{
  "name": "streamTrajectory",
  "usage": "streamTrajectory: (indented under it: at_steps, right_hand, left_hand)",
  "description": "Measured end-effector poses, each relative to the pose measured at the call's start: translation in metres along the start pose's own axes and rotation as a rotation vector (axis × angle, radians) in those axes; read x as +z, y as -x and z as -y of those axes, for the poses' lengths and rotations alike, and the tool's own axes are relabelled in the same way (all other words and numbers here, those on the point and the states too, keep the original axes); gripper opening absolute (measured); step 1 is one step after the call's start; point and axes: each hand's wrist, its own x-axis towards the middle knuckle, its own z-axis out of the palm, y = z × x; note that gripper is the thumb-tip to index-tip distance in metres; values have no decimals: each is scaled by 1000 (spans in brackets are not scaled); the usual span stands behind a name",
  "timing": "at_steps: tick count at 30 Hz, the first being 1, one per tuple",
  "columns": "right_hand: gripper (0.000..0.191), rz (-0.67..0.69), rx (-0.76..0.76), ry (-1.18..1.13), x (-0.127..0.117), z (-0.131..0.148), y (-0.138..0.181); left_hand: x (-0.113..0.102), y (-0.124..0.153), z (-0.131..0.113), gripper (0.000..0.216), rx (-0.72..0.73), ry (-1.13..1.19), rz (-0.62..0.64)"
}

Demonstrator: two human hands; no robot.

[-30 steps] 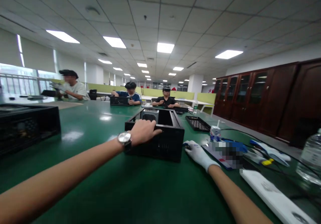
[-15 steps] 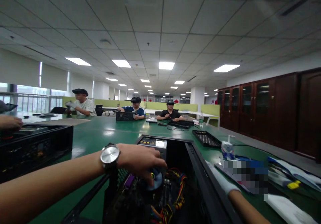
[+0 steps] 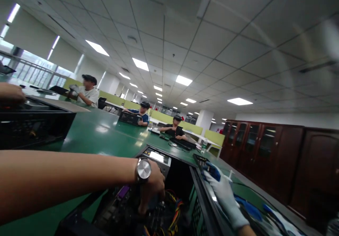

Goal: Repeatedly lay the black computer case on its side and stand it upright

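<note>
An open black computer case point(image 3: 200, 197) stands before me on the green table. Bare, with a silver watch on the wrist, my left hand point(image 3: 153, 186) reaches down into it. Its thumb and fingers close round the dark CPU fan point(image 3: 152, 202), which the hand largely hides. Yellow, red and black cables point(image 3: 177, 215) run beside the fan, and a purple connector point(image 3: 123, 192) is to its left. My right hand point(image 3: 218, 183), in a white glove with blue on it, is raised just right of the case. Blur hides whether its fingers hold anything.
The power supply point(image 3: 156, 157) sits at the case's far end. A black tray point(image 3: 200, 159) lies beyond my right hand. At left, another person's hand point(image 3: 12, 94) works over a second black case point(image 3: 34, 128). Several people sit across the green table point(image 3: 106, 137).
The view has tilted and shifted. My left hand has bent further down round the fan. My gloved right hand has risen from behind the case's right side into view.
</note>
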Motion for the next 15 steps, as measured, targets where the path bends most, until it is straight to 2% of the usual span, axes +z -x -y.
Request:
streamTrajectory:
  at_steps: [1,4,7,11,15]
  right_hand:
    - [64,-20,3,-77,-8,16,-4]
    - [68,19,-37,-285,-26,70,-11]
    - [61,263,-209,-188,-21,122,-10]
    - [58,725,-496,232,20,170,5]
    - [54,1034,-691,531,82,187,23]
  left_hand:
    - [-5,5,1,19,25,-48,-15]
    - [-21,26,4,62,86,-219,-85]
    - [-35,57,7,81,146,-232,-156]
    - [-48,99,4,90,288,-140,-136]
    - [-53,125,1,94,282,-101,-156]
